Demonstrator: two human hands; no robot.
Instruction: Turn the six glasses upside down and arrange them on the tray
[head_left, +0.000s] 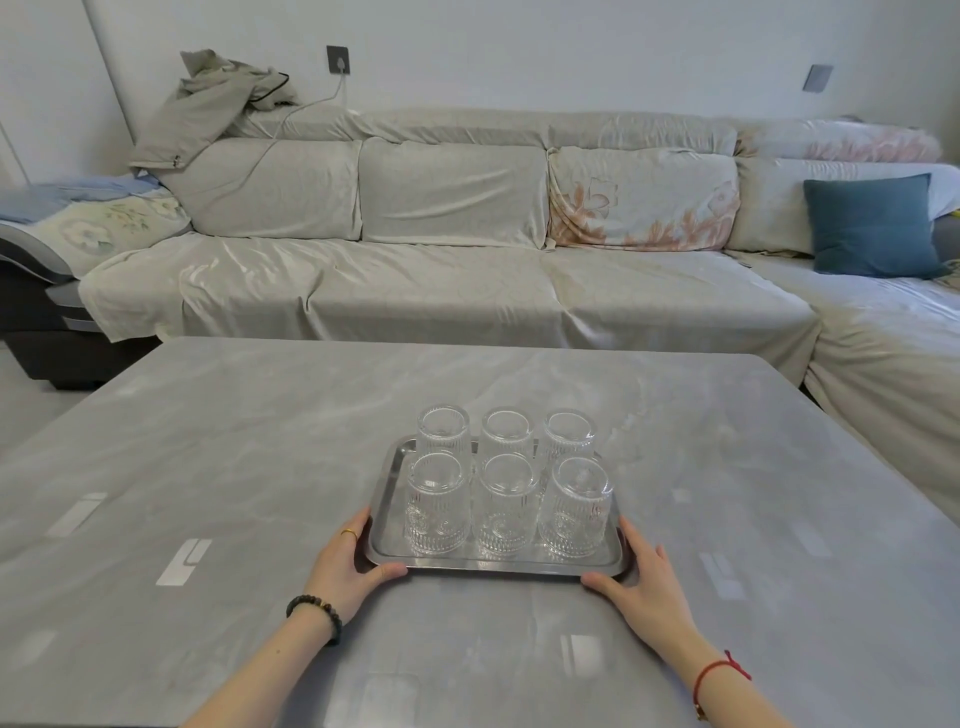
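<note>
A steel tray rests on the grey table, holding several clear ribbed glasses, all upside down in two rows of three. The front row shows a left glass, a middle glass and a right glass; the back row stands just behind them. My left hand clasps the tray's near left corner, thumb along the front rim. My right hand clasps the near right corner the same way.
The grey marbled table stretches wide on both sides of the tray. Behind it runs a long covered sofa with a blue cushion at the right and a jacket draped at the left.
</note>
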